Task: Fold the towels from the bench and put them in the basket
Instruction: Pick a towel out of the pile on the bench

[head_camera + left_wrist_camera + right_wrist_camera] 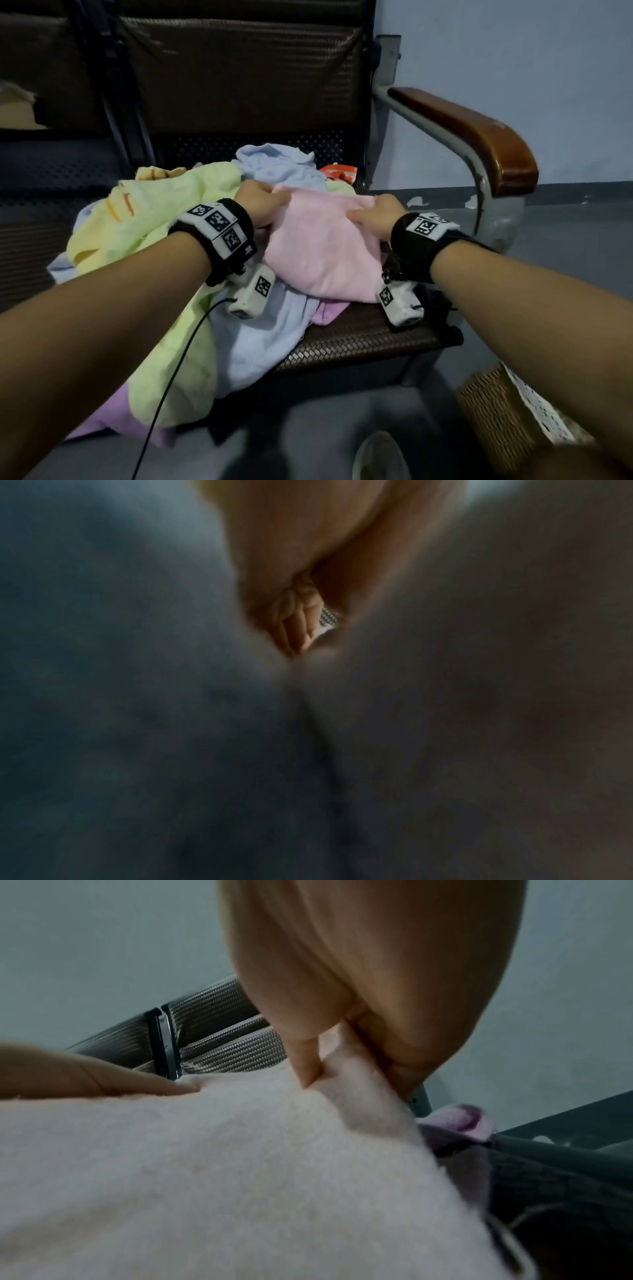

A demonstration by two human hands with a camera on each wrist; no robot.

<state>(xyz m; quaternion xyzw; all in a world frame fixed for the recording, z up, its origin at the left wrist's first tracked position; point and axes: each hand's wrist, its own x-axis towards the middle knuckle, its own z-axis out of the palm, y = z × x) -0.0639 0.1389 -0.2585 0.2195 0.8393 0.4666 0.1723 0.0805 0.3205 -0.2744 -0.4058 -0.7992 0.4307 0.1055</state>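
Note:
A pink towel (318,246) lies on top of a heap of towels on the bench seat (359,339). My left hand (263,202) grips its far left corner. My right hand (376,212) pinches its far right corner, thumb on top; in the right wrist view the right hand (329,1069) pinches a ridge of the pink towel (205,1177). The left wrist view is blurred, with the left hand's (298,626) curled fingers between folds of cloth. Under the pink one lie a green towel (150,226), a blue towel (260,329) and a purple towel (113,418). The wicker basket (493,411) stands on the floor at the lower right.
The bench has a dark woven backrest (239,78) and a brown wooden armrest (479,133) on a metal frame at the right. More blue cloth (274,164) and something orange (337,173) lie at the back of the heap. A black cable (174,373) hangs from my left wrist.

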